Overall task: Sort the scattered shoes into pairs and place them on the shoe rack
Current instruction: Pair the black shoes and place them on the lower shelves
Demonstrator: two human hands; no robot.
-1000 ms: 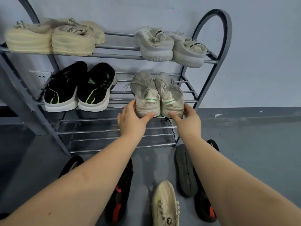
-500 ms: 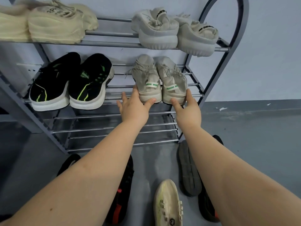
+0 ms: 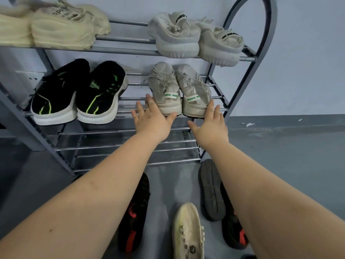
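Beige lace-up sneaker pair with green heel tabs sits on grey metal shoe rack middle shelf. Left hand, right hand: fingers spread, grip empty, at heels.

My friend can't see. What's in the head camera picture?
Two open hands, left hand and right hand, touch a beige sneaker pair on the shoe rack middle shelf. Three more pairs sit shelved; a cream shoe and black-red shoes lie on the floor.
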